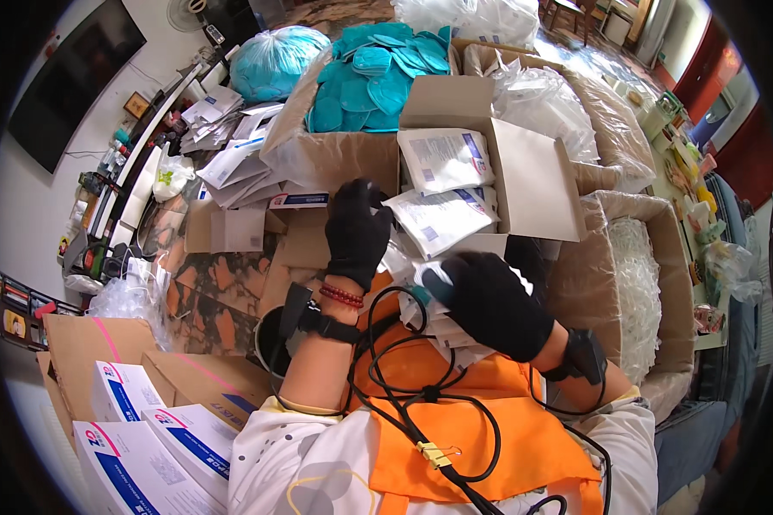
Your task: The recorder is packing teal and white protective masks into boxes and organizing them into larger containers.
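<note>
Room: patterned floor (219, 305), TV (77, 81) on left wall.
Packets (445, 160): white, soft-looking, flat; two lie uppermost in the open carton (537, 180), more sit loose under the right hand, above the apron (481, 463).
Right hand (496, 305): black glove, fingers bent close together over loose packets; teal bit (421, 293) at the tips, too small to name; cannot tell if pinching.
Left hand (356, 232): black glove, just left of the carton's packets; fingers curled, tips partly hidden, cannot tell if pinching anything.
Handling: wrap probably creases and slips; better pinch one edge, lift singly, steady the rest with the other hand.
Cables (429, 395): black, looped over apron near both wrists; snag risk, best kept clear.
Teal pads (374, 90): heaped in big box (348, 159) behind carton.
Printed boxes (146, 472): white-and-blue, lower left.
</note>
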{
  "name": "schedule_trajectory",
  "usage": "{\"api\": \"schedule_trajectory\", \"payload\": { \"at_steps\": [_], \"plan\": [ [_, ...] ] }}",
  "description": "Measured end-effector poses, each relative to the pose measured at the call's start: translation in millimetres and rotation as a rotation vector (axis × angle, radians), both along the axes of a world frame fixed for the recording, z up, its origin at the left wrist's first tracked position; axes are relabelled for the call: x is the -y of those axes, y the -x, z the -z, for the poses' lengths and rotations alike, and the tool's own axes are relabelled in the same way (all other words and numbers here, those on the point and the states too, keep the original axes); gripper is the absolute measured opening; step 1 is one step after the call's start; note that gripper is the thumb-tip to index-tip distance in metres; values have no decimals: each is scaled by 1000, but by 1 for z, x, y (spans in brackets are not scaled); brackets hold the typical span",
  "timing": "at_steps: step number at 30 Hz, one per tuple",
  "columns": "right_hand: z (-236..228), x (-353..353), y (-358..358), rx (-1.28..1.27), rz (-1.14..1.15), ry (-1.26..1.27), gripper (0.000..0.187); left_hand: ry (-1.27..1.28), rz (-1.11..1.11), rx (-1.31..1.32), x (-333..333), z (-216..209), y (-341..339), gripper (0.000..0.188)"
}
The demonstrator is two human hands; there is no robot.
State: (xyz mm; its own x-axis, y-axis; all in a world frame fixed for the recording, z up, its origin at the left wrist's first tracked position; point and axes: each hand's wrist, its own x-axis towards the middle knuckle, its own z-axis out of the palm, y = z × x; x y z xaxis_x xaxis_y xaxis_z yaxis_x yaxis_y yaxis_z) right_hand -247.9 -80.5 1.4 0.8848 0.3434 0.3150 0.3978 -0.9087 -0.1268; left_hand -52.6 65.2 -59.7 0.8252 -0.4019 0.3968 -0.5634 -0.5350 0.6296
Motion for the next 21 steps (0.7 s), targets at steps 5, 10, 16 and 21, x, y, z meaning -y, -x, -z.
{"api": "schedule_trajectory", "payload": {
  "at_steps": [5,10,16,21],
  "plan": [
    [57,11,-19,-152,-67,-318,39,-104,606,242,4,-7,15,49],
    [26,24,-22,-377,-192,-711,37,-151,587,342,16,11,14,34],
    [-12,65,-41,311,272,-613,29,124,518,71,19,-36,24,19],
    [-4,71,-61,11,220,-743,17,493,554,-325,25,-54,37,10]
  ]
}}
